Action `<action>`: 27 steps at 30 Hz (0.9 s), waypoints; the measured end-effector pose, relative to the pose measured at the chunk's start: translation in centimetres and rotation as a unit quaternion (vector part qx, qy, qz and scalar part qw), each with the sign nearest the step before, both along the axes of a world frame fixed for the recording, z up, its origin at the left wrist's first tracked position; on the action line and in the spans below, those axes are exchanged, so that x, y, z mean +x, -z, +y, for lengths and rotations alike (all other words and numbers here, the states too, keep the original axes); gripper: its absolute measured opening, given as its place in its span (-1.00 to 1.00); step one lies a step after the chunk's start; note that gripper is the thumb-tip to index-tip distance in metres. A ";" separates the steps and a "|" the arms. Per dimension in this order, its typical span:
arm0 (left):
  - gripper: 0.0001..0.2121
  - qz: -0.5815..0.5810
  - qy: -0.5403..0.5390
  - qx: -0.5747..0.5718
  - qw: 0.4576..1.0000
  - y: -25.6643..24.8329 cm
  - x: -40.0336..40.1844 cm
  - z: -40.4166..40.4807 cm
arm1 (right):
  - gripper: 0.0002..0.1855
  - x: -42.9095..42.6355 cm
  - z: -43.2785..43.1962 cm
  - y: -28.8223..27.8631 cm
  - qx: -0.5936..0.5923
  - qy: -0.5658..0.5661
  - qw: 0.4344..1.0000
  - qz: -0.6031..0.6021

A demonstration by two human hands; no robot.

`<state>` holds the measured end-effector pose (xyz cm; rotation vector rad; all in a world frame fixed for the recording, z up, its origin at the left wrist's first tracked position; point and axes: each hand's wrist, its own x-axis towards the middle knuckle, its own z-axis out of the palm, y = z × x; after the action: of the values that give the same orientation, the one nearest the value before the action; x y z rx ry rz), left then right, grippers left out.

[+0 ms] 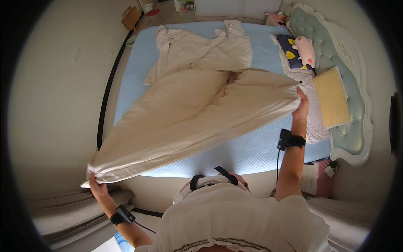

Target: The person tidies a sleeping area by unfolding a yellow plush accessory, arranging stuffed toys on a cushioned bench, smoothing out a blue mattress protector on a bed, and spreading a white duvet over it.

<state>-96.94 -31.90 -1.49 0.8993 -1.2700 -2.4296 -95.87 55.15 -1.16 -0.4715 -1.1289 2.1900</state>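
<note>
A cream-white quilt [176,104] is stretched between my two hands above the near side of the bed. My left hand [99,188] grips one corner at the lower left, past the bed's edge. Out to the right, my right hand [301,105] clutches another corner close to the pillows. The quilt's far part lies bunched and wrinkled on the light blue quilted mattress cover [135,60], with a patterned side folded up at its left edge. A dark gap shows between two folds near the middle.
By the tufted headboard [343,82] lie a yellow checked pillow [331,97], a dark pillow with yellow shapes [283,47] and a pink plush pig [304,52]. Curtains [72,217] hang behind me at left. A red-topped stool [153,12] stands beyond the bed's far left corner.
</note>
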 end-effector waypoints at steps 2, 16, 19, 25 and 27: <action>-0.74 -0.043 0.060 0.028 0.997 7.8 -1.0 4.1 | -0.62 7.6 0.6 -3.0 0.031 0.042 0.999 -0.009; -0.68 -0.209 0.155 0.023 0.965 23.6 -1.5 15.3 | -0.67 43.0 -6.0 25.7 -0.125 0.210 0.758 -0.604; -0.67 -0.282 0.085 -0.080 0.952 24.8 0.1 11.2 | -0.69 36.2 -5.3 25.3 0.007 0.129 0.777 -0.616; -0.70 -0.325 -0.067 -0.099 0.938 27.4 5.7 4.2 | -0.74 27.7 -1.3 18.7 0.189 0.075 0.715 -0.669; -0.70 -0.328 -0.107 -0.053 0.937 27.3 6.6 4.1 | -0.72 34.4 -0.3 21.9 0.043 0.168 0.741 -0.648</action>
<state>-90.37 -27.77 -28.75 1.8033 -1.3823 -1.9244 -61.49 54.89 -23.11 -2.1537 -1.5485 1.2663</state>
